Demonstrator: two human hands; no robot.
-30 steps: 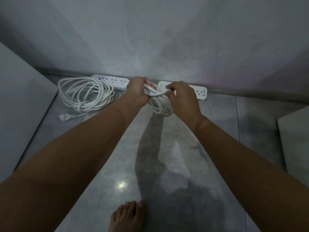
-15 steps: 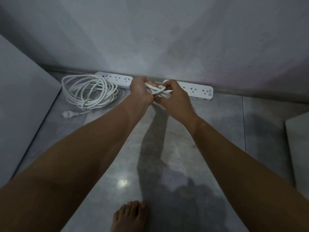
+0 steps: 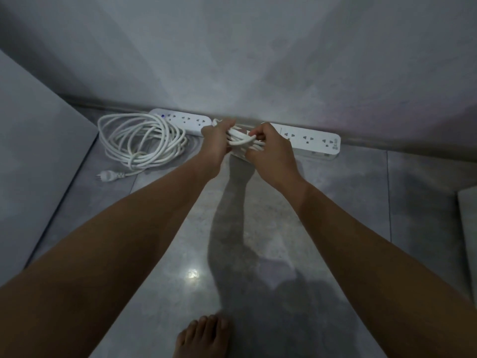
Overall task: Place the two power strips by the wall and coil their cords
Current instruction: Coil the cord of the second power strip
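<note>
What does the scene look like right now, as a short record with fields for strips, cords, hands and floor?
left strip: left power strip lies along wall
right strip: right power strip lies along wall
left cord: coiled cord on floor, plug free
right cord: cord bundle held off floor
hands: left hand and right hand both grip bundle

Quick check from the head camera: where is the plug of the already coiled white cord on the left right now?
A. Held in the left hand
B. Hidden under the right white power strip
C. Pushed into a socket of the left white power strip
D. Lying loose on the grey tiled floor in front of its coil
D: the plug lies on the grey tiled floor just in front of the coiled white cord, with neither hand touching it.
</note>
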